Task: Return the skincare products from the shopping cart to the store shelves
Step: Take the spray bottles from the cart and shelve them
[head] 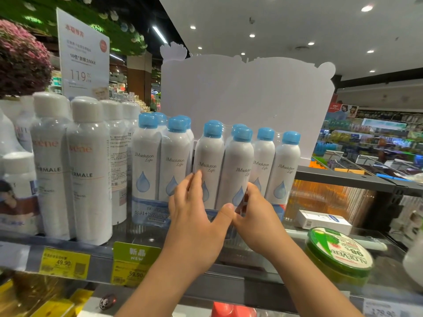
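Both hands are at the front of the shelf point(68, 250), settling a shrink-wrapped twin pack of JMsolution Life spray bottles point(223, 170) into the row of blue-capped bottles. The pack stands upright on the shelf, between another JMsolution twin pack point(160, 161) on its left and two more blue-capped bottles point(274, 165) on its right, all close together.

The left hand point(196, 216) lies against the left bottle of the pack, fingers point(194, 179) fairly straight and spread up its side, thumb reaching across low on the front. The right hand point(256, 216) wraps the lower right side of the pack, its fingers curled round behind the right bottle, so it holds the pack while the left steadies it.

To finish this step well, I would push the pack straight back until its base sits fully on the shelf and its labels face out like its neighbours. Press low, near the base, since tall bottles tip easily. Release only once it stands steady, and avoid nudging the Avene spray cans point(87, 170) farther left or the aloe vera gel jar point(338, 252) near the right forearm.
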The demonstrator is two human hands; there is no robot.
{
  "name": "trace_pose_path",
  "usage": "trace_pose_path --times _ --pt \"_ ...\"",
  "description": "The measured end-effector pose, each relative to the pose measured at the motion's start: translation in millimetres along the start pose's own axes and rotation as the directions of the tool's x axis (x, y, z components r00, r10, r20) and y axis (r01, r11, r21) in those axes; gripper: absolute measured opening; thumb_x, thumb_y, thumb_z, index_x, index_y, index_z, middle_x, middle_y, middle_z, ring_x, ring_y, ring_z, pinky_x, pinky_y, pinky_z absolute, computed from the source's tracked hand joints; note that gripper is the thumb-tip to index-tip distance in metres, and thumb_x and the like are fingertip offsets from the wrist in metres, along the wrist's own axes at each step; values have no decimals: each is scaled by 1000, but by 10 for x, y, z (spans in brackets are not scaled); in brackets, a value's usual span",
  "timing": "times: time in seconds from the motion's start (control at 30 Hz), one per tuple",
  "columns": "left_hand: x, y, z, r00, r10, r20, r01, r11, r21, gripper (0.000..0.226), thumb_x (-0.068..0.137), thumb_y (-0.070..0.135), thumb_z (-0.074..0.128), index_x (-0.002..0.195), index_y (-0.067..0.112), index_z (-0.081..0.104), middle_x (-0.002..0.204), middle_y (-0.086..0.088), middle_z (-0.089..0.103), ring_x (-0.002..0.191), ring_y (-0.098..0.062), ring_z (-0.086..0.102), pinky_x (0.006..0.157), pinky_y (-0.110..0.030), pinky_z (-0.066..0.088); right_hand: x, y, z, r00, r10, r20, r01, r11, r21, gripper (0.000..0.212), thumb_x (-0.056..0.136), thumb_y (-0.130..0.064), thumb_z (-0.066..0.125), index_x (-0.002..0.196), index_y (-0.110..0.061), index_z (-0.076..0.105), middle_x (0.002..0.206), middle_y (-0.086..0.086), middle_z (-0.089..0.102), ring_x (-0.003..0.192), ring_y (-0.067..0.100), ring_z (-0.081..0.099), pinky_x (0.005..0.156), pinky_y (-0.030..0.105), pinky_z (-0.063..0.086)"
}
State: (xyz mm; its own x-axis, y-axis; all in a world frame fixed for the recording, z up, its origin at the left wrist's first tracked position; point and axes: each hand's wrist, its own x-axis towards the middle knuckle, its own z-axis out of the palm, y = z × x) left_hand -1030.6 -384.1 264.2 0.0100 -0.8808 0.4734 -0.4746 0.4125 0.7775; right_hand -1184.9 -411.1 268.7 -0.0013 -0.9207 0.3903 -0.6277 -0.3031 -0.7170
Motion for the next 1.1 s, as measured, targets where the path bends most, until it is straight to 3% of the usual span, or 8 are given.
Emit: trace_pose_path --times 0.23,0.43,0.57,0.7,0.87,0.97,1.03,1.1 --pt "39 -43 -1 1000 18 8 -17 999 -35 84 91 58 48 162 37 7 160 28 5 150 0 0 123 -34 17 -5 -16 57 999 -43 -3 43 995 89 45 94 -8 72 120 -38 51 110 -21 67 99 -14 63 75 2 48" --pt "73 -91 -1 999 47 14 -45 996 -78 79 96 57 49 162 36 11 160 26 8 150 2 1 121 -31 16 -31 -10 118 996 -84 12 80 974 213 49 97 5 60 131 -29 49 131 -7 60 109 -8 65 79 7 52" --pt "71 -109 -5 998 48 38 -45 995 -88 80 94 66 43 161 39 9 159 29 7 149 2 1 117 -28 15 -4 41 147 995 -96 -21 98 979 180 52 97 -4 65 134 -36 47 130 -11 60 116 1 63 87 14 54" --pt "60 -103 -24 998 24 52 -15 985 -171 96 71 81 31 159 45 14 153 37 9 148 6 2 114 -24 14 10 94 161 997 -69 -28 71 991 115 56 96 -15 71 132 -47 44 131 -18 59 121 3 61 101 31 55" --pt "9 -86 -65 998 11 55 5 958 -285 96 69 82 31 157 46 20 154 32 15 150 -1 11 115 -26 21 -13 66 127 999 -1 -40 5 995 96 43 93 -28 75 127 -39 50 113 -16 70 97 -2 68 85 28 57" --pt "-48 -91 -83 997 27 79 0 949 -315 92 71 83 35 155 48 23 149 35 19 147 -5 22 122 -40 29 -72 72 125 995 91 -40 -85 989 122 53 94 -41 73 139 -36 46 117 -15 70 106 4 69 92 39 60" --pt "-96 -107 -82 993 44 108 -5 942 -335 87 72 84 38 151 52 26 148 34 23 145 -3 26 121 -45 33 -146 49 110 982 154 -109 -138 980 143 65 96 -39 71 151 -29 37 116 -16 64 105 2 66 89 26 58" --pt "-137 -139 -73 991 67 119 -14 917 -399 80 72 83 44 146 56 31 148 30 29 141 3 31 118 -40 36 -232 21 74 956 150 -252 -113 981 156 60 96 -34 70 148 -25 42 115 -12 63 101 0 64 85 21 57"
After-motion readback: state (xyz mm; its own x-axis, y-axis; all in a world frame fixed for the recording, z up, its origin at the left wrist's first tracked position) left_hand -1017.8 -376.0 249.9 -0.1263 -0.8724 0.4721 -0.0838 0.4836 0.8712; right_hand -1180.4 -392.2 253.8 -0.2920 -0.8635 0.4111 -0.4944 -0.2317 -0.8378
